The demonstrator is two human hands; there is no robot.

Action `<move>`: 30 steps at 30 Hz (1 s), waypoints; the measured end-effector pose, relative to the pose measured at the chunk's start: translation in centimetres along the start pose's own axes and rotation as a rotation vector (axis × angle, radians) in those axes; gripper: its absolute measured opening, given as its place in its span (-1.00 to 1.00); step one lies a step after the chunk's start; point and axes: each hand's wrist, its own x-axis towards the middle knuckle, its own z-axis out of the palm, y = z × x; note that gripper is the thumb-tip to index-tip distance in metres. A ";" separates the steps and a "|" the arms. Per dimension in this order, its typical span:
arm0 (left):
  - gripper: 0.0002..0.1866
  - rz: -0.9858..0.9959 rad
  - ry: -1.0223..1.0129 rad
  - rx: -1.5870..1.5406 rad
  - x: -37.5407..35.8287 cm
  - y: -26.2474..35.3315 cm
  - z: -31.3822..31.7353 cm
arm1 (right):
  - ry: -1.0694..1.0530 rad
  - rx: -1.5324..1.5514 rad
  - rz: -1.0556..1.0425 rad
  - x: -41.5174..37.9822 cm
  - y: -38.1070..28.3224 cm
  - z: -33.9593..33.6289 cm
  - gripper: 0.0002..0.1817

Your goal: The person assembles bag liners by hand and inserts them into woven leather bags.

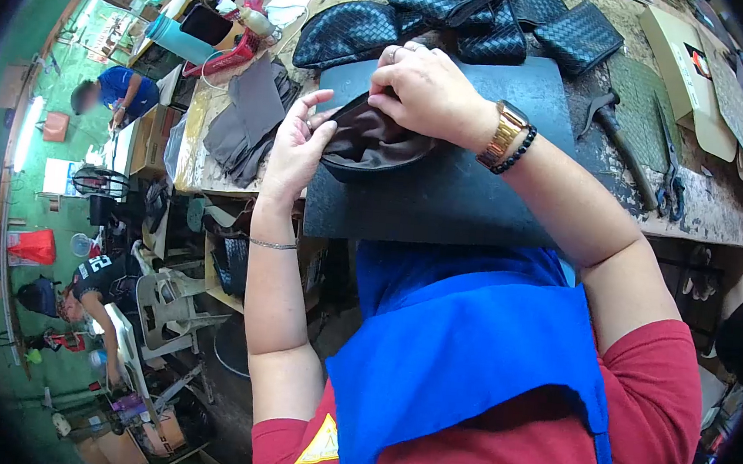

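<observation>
A dark pouch with a brown lining lies on the black board, its mouth spread so the inside shows. At its left end, my left hand grips the edge between thumb and fingers. My right hand reaches over from the right and is closed on the far rim, fingers pinched together. The pouch's outer side is mostly hidden beneath it. Just beyond the board, several black woven-pattern pouches are heaped.
Right of the board lie a hammer, scissors and an open cardboard box. Dark fabric pieces and a red basket are on the left. Two other people work farther left, near a plastic chair.
</observation>
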 end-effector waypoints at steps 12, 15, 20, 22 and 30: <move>-0.41 -0.069 -0.106 -0.094 -0.7 1.2 1.0 | -0.343 0.084 0.261 0.8 -0.1 -1.9 -0.82; -0.40 -0.058 -0.148 -0.114 -0.5 0.9 1.1 | -0.335 0.075 0.259 0.7 -0.1 -2.1 -0.82; -0.41 -0.035 -0.148 -0.082 -0.5 0.5 1.1 | -0.309 0.073 0.241 0.6 0.0 -2.0 -0.81; -0.41 -0.036 -0.140 -0.073 -0.5 0.6 1.3 | -0.312 0.069 0.241 0.6 -0.1 -2.2 -0.81; -0.50 -0.076 -0.024 0.195 0.6 2.6 2.6 | -0.321 0.024 0.220 0.6 0.0 -2.0 -0.80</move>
